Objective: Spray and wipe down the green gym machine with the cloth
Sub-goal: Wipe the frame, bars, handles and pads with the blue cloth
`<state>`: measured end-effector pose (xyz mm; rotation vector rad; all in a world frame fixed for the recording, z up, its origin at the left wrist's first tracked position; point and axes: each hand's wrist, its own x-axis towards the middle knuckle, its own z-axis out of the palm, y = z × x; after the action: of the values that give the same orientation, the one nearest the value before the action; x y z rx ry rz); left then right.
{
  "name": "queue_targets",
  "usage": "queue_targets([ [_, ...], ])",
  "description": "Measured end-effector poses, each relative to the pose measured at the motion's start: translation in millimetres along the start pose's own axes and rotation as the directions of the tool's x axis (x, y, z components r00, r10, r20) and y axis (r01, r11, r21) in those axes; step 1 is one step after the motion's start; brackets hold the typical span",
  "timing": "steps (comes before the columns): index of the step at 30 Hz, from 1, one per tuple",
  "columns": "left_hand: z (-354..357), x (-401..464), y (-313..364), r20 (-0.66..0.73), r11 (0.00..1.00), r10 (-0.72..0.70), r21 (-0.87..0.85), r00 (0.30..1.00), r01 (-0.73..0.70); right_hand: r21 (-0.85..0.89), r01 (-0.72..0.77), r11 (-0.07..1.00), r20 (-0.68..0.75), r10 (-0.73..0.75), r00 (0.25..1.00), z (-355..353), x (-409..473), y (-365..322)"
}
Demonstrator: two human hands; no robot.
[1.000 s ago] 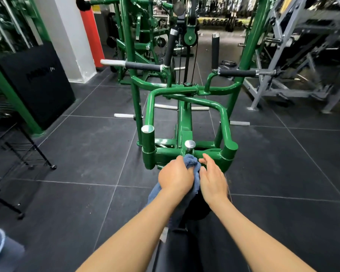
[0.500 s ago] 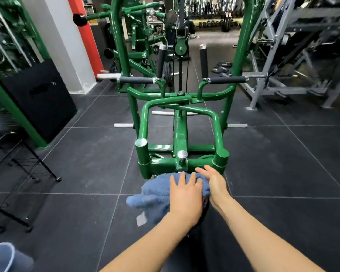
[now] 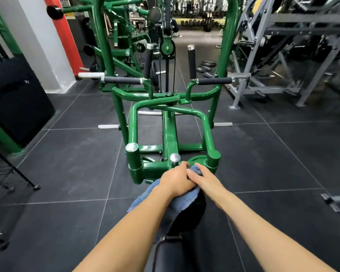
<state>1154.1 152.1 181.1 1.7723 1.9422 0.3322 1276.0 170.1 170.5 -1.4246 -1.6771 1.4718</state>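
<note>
Wiping is under way at the near end of the green gym machine, with most of the frame looking still to be done.

No spray bottle is showing in the frame, so I cannot tell whether spraying has happened; judging by where the blue cloth is sitting, in the lower centre over the black pad and against the nearest green crossbar, only this end is being worked, while the handles and uprights toward the upper centre are waiting. The left hand is curling its fingers down into the cloth and gripping it. The right hand is lying just beside it, touching it, fingers fairly straight and pressing on the cloth's upper edge.
</note>
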Motion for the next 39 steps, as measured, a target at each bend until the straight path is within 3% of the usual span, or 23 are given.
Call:
queue_targets([
  [4, -25, -10, -27, 0.281, 0.928, 0.124, -0.374, 0.952, -0.01, -0.194, 0.044, 0.98, 0.076, -0.029, 0.997, 6, 4, -24],
  [7, -31, -23, -79, 0.336, 0.888, 0.106, -0.456, 0.936, 0.063, -0.515, 0.01, 0.857, 0.021, 0.001, 1.0, 19, 15, -30],
  [10, -14, -41, -128, 0.403, 0.826, 0.135, -0.551, 0.905, 0.122, -0.591, -0.035, 0.806, -0.085, -0.019, 0.996, 40, 28, -46],
  [13, 1, -48, -139, 0.288, 0.768, 0.18, -0.638, 0.941, 0.048, -0.532, -0.02, 0.847, -0.13, -0.058, 0.99, 73, 42, -70],
  [18, -38, -16, -161, 0.07, 0.85, 0.058, -0.527, 0.996, -0.013, -0.601, 0.025, 0.799, -0.147, -0.141, 0.979, 86, 54, -86],
  [21, -49, 1, -165, 0.063, 0.952, 0.129, -0.286, 0.99, -0.106, -0.808, -0.083, 0.583, -0.026, 0.105, 0.994, 80, 47, -89],
  [23, -38, 4, -159, 0.117, 0.951, 0.191, -0.268, 0.975, -0.154, -0.873, -0.131, 0.469, 0.026, 0.314, 0.949, 84, 39, -91],
  [26, -11, -4, -151, 0.32, 0.948, 0.202, -0.303, 0.926, -0.102, -0.821, -0.272, 0.502, 0.044, 0.529, 0.847, 91, 32, -96],
  [29, 5, -8, -150, 0.41, 0.92, 0.174, -0.393, 0.895, 0.001, -0.862, -0.29, 0.416, 0.071, 0.665, 0.743, 106, 41, -94],
  [33, 18, -4, -167, 0.51, 0.95, 0.115, -0.308, 0.852, 0.056, -0.914, -0.237, 0.33, 0.095, 0.741, 0.664, 131, 54, -74],
  [36, 32, -9, -181, 0.535, 0.927, 0.082, -0.351, 0.841, 0.133, -0.96, -0.142, 0.243, 0.081, 0.723, 0.686, 139, 69, -52],
  [39, 32, -14, -180, 0.474, 0.885, 0.047, -0.427, 0.879, 0.184, -0.984, -0.005, 0.178, 0.116, 0.659, 0.743, 138, 70, -49],
])
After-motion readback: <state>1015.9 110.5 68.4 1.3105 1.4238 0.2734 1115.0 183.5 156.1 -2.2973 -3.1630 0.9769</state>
